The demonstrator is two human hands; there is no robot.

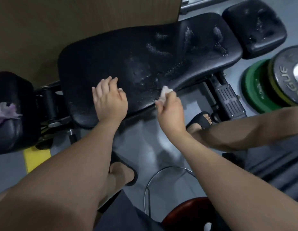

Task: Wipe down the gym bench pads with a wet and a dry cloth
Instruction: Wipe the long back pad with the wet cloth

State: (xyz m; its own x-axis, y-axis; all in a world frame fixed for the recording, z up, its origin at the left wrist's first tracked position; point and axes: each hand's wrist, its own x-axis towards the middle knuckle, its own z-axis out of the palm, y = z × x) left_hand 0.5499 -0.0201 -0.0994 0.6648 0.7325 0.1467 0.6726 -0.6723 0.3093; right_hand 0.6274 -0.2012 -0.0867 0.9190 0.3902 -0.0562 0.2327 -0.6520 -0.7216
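The long black bench pad runs across the middle, with wet foamy streaks on its right half. My left hand rests flat on the pad's near edge, fingers spread. My right hand grips a small white cloth at the pad's near edge, right of the left hand. A smaller black pad at the top right also shows wet marks. A purple cloth lies on another black pad at the far left.
Green and grey weight plates lie on the floor at the right. The bench's black frame sits below the pad. My sandalled feet stand on the grey floor. A red stool with a metal ring is near me. A brown board stands behind.
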